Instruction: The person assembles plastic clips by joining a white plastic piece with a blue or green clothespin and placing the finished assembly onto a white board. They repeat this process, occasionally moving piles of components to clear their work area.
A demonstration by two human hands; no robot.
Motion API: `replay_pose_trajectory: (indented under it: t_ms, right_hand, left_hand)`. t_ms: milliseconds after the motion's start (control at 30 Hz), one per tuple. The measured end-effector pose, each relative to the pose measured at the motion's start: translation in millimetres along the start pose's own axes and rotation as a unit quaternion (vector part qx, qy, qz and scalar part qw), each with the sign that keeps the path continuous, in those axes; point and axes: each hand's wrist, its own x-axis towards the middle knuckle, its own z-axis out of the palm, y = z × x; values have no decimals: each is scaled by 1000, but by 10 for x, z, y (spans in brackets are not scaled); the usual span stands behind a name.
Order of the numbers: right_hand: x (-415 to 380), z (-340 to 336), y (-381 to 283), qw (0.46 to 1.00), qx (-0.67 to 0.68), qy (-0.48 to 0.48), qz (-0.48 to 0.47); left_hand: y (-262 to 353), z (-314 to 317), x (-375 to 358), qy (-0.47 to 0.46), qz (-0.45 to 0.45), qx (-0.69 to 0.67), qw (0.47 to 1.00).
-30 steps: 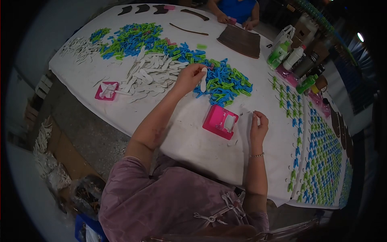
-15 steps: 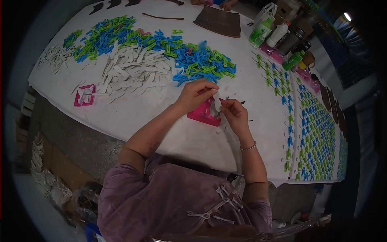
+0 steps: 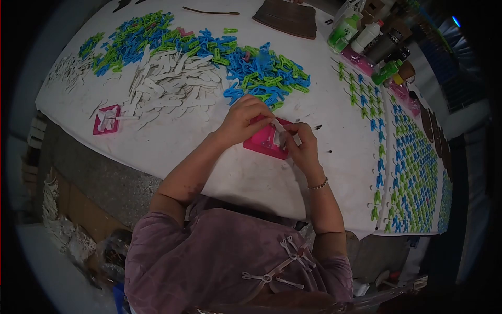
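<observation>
My left hand [image 3: 244,121] pinches the upper end of a small white strip [image 3: 277,134], thumb and fingers together. At the strip's right side, my right hand [image 3: 303,147] has its thumb and index finger closed on it. Under both hands lies a square pink tray [image 3: 255,147] on the white-covered table. Its right part is partly hidden by the strip and my right fingers. Beyond my left hand spreads a heap of blue and green clothespins [image 3: 256,73]. Left of that is a pile of flat white strips [image 3: 172,83].
A second pink tray [image 3: 97,125] with white stuff and a stick stands at left. Rows of clothespins clipped on strips [image 3: 413,167] cover the right side. Bottles [image 3: 344,32] stand at the back right, near a brown panel [image 3: 285,18].
The view has shifted slightly, so the table's contents sit a little higher. The white strip now leans more over the pink tray, and both hands stay close on it.
</observation>
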Motion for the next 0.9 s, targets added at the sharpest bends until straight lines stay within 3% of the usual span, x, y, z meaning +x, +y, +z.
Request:
replay_pose_trajectory:
  t_ms: [233,700,900]
  right_hand:
    - [-93,-171,120,996,-82,1,-33]
    - [-43,-252,8,990,-125,32,-54]
    - [87,-300,-166,995,-51,80,-42]
  left_hand:
    - [-107,139,-89,-104,-37,-1,994]
    - [-95,267,-75,-117,-52,19,992]
    - [-32,370,-26,-124,-58,30,990]
